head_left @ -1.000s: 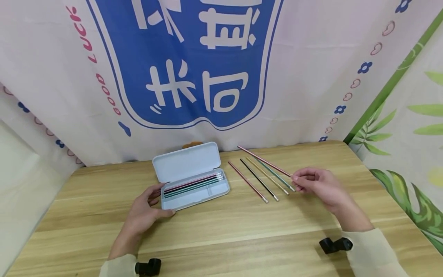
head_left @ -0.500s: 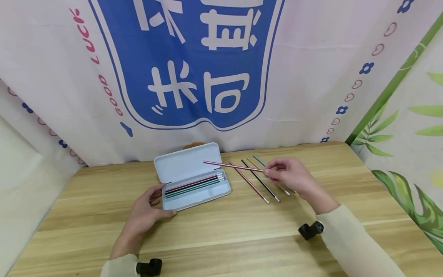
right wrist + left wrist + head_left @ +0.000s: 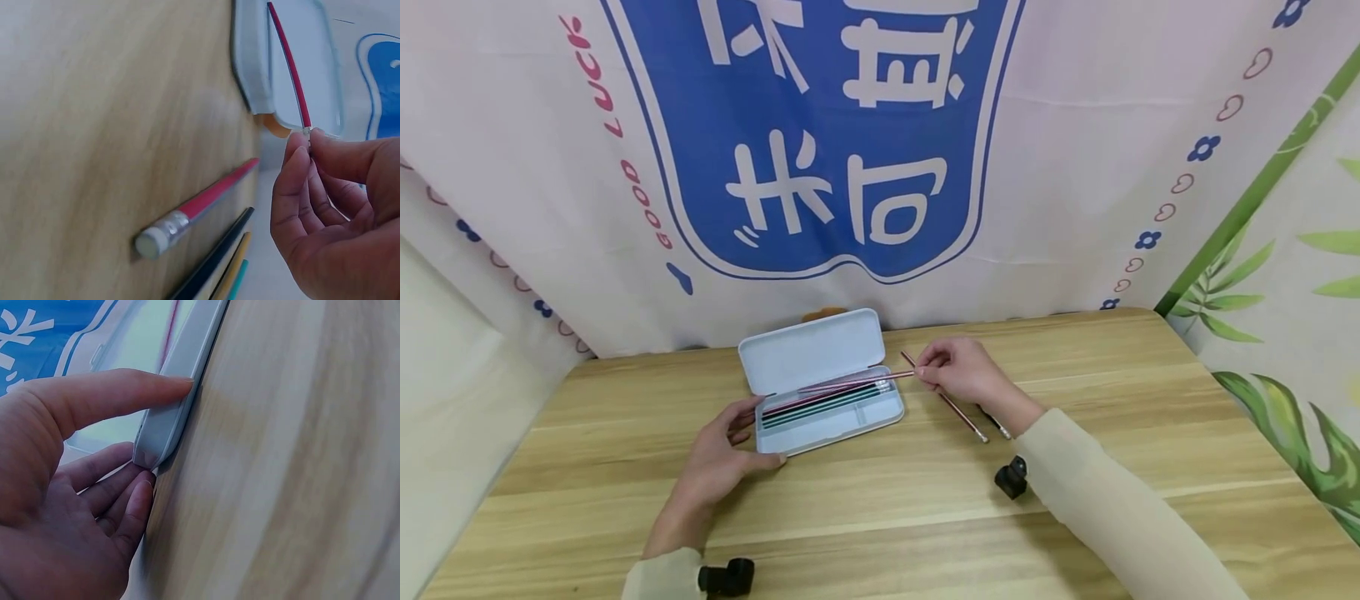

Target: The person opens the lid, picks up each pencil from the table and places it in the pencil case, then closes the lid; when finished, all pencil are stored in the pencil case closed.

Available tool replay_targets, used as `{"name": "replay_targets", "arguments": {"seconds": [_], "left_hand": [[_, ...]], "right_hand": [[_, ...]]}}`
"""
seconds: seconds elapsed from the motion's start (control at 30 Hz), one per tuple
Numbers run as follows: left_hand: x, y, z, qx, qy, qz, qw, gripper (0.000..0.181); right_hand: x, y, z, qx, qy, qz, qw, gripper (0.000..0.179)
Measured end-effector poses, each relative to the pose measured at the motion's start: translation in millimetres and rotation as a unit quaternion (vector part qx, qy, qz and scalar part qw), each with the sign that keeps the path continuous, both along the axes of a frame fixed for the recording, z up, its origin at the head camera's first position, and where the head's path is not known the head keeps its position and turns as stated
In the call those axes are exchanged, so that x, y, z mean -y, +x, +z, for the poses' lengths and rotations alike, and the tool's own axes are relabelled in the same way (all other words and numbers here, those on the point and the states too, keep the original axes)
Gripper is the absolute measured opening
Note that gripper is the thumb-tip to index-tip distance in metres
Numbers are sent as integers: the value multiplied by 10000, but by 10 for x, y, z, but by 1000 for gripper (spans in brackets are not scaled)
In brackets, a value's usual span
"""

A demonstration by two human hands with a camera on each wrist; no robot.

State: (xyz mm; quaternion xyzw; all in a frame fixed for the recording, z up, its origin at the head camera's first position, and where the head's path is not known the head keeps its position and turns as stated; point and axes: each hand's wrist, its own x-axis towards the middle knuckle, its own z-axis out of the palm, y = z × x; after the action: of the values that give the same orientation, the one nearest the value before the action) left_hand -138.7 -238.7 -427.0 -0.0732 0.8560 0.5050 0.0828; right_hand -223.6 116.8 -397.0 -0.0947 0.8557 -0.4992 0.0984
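A light blue pencil case (image 3: 812, 431) lies with its lid (image 3: 812, 350) raised, several pencils (image 3: 823, 404) in its long compartment. At its left end is my left hand (image 3: 715, 458), thumb on the front wall and fingers at the corner; the left wrist view shows this grip on the case (image 3: 169, 419). My right hand (image 3: 962, 371) pinches a red pencil (image 3: 291, 65) by its eraser end, between thumb and fingertips. That pencil points left, over the case's back compartment. Whether it touches the case I cannot tell.
On the wooden table, right of the case, lie a red pencil (image 3: 212, 197), a black one (image 3: 212, 265), a yellow one (image 3: 235, 262) and a green one (image 3: 238, 280). My right arm hides part of them in the head view. A printed curtain (image 3: 1045, 167) hangs behind the table.
My right hand has carried the red pencil leftward from beside the loose pencils to above the case. My left hand has stayed at the case's left end.
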Motion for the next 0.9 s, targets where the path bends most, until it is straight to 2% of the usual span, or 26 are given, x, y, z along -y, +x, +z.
{"name": "replay_targets", "arguments": {"seconds": [0.13,0.37,0.67,0.9], "left_hand": [[9,2,14,-4,-25,1,10000,102],[16,6,45,-25,-14,3,10000,101],[8,7,26,-45,7,6,10000,100],[17,13,10,-119,7,14,9999,100]], "right_hand": [[54,-47,-21,-97,160,-9,9998,6],[178,-168,-32,-475,831,-104,9954,5],[480,-262,-130,-824,938,-205,9920,4],[608,-269,-207,-564,732,-216,9955,4]]}}
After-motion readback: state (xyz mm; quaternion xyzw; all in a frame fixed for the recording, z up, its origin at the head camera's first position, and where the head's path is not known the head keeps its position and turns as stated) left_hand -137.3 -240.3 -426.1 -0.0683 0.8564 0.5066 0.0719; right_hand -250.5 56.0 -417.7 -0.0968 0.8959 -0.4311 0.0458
